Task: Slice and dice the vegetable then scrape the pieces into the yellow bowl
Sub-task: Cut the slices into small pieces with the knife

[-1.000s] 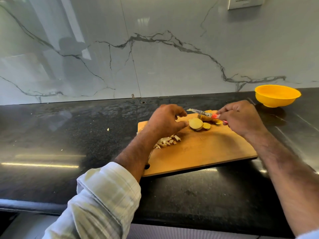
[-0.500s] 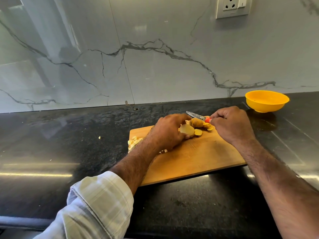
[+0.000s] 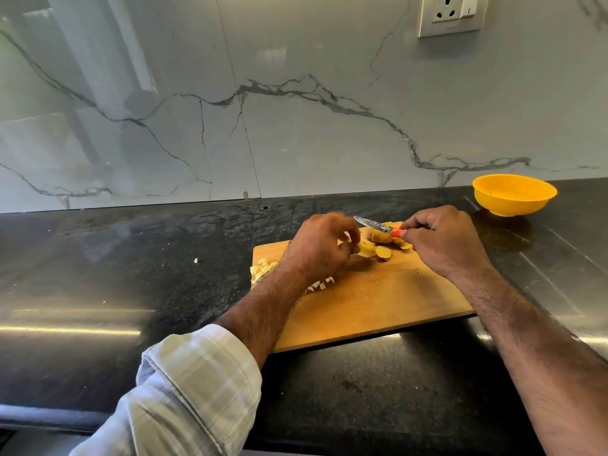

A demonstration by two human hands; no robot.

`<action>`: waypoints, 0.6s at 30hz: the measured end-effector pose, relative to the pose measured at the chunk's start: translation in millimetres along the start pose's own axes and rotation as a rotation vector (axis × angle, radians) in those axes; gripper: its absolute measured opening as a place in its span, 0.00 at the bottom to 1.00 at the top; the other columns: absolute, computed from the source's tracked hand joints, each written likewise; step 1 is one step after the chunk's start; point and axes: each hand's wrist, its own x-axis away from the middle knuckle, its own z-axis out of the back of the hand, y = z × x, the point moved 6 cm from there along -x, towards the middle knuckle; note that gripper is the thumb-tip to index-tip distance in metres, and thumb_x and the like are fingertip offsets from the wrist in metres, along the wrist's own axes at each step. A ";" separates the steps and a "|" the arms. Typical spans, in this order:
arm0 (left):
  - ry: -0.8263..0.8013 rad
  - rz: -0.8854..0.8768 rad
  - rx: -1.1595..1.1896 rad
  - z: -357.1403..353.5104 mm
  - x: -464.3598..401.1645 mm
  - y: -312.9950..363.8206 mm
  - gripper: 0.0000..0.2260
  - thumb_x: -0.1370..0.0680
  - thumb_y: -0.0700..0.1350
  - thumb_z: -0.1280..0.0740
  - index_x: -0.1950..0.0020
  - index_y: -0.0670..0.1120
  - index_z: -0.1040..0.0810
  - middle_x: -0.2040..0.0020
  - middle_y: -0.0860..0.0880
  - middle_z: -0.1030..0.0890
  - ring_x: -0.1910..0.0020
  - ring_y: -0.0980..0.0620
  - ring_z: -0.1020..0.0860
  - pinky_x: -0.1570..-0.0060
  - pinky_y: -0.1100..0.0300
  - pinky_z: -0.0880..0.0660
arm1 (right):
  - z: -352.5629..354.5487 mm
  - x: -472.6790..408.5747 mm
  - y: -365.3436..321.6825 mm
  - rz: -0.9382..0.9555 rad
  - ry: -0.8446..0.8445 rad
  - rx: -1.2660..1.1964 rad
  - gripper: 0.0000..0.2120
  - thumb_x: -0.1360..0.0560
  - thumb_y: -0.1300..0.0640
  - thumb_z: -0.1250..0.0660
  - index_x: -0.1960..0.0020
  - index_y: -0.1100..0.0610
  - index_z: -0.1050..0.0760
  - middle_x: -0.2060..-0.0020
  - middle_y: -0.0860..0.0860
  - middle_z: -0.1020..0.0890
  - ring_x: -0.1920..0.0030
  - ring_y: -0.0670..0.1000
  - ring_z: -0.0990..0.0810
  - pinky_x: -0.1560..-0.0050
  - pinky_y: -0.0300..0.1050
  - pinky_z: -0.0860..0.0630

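Head view: right hand [image 3: 442, 240] grip holds knife [image 3: 375, 223]; left hand [image 3: 317, 246] pinches slice [image 3: 367, 247]; yellow bowl [image 3: 513, 194] far right.

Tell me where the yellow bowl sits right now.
In the head view the yellow bowl stands at the far right of the black counter, against the marble backsplash, beyond the right hand and off the cutting board.

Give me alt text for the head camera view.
A person's left hand pinches a vegetable slice on a wooden cutting board while the right hand holds a knife. Diced pieces lie at left; a yellow bowl sits apart.
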 end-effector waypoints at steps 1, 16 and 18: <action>0.025 -0.024 -0.011 1.8 0.0 0.1 0.06 0.22 0.45 0.24 0.47 0.51 0.16 0.44 0.54 0.19 0.44 0.55 0.22 0.44 0.52 0.19 | -0.5 0.1 0.2 -0.001 -0.002 0.002 0.05 0.23 0.57 0.27 0.52 0.55 0.12 0.60 0.49 0.13 0.63 0.46 0.18 0.66 0.41 0.22; 0.059 0.059 0.250 -0.8 -3.8 -14.5 0.08 0.18 0.39 0.31 0.46 0.52 0.24 0.52 0.52 0.17 0.51 0.52 0.16 0.50 0.47 0.15 | 8.0 0.3 3.1 -0.010 0.062 -0.017 0.07 0.23 0.55 0.28 0.52 0.56 0.12 0.63 0.48 0.14 0.65 0.49 0.17 0.61 0.54 0.16; 0.077 0.093 0.356 0.7 -3.7 -19.8 0.08 0.19 0.39 0.30 0.47 0.51 0.23 0.50 0.51 0.16 0.50 0.51 0.15 0.48 0.45 0.15 | 8.7 0.5 3.0 -0.007 0.070 -0.027 0.07 0.23 0.55 0.28 0.52 0.56 0.13 0.63 0.48 0.14 0.64 0.49 0.17 0.61 0.53 0.16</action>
